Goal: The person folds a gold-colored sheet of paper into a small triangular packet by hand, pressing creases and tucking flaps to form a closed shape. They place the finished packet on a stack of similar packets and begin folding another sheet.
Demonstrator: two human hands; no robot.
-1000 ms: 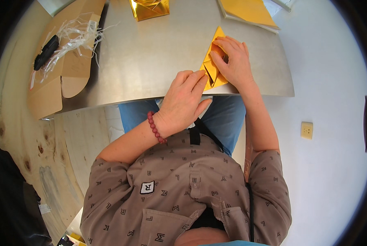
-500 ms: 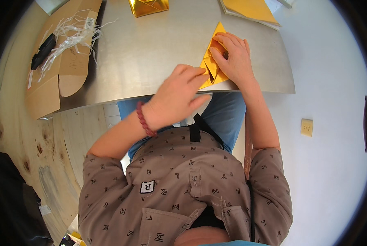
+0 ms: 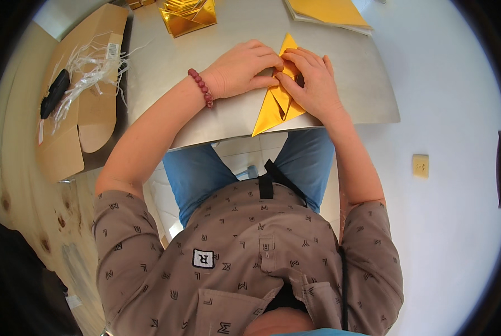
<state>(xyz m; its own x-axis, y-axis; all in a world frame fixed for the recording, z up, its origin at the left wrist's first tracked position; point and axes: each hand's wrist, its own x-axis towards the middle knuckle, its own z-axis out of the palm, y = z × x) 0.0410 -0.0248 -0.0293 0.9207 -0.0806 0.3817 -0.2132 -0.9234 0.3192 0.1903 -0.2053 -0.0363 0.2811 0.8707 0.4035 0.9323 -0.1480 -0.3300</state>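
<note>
A folded piece of gold paper (image 3: 274, 106) lies slantwise on the metal table near its front edge. Its two ends come to points, and folded flaps stand up along its middle. My left hand (image 3: 247, 68), with a beaded bracelet on the wrist, pinches the paper's upper left side between thumb and fingers. On the opposite side my right hand (image 3: 312, 84) curls over the paper, thumb and fingers gripping a raised flap. Part of the paper's middle is hidden by the fingers.
Folded shiny gold paper pieces (image 3: 187, 17) sit at the back of the metal table (image 3: 166, 73). A stack of gold sheets (image 3: 328, 12) lies back right. On the left, an opened cardboard box (image 3: 96, 112) carries white plastic strips (image 3: 88, 73) and a black object (image 3: 54, 94).
My left hand has moved up from the paper's lower end to its upper left side, beside my right hand. The paper's lower tip now shows uncovered. The view has shifted slightly.
</note>
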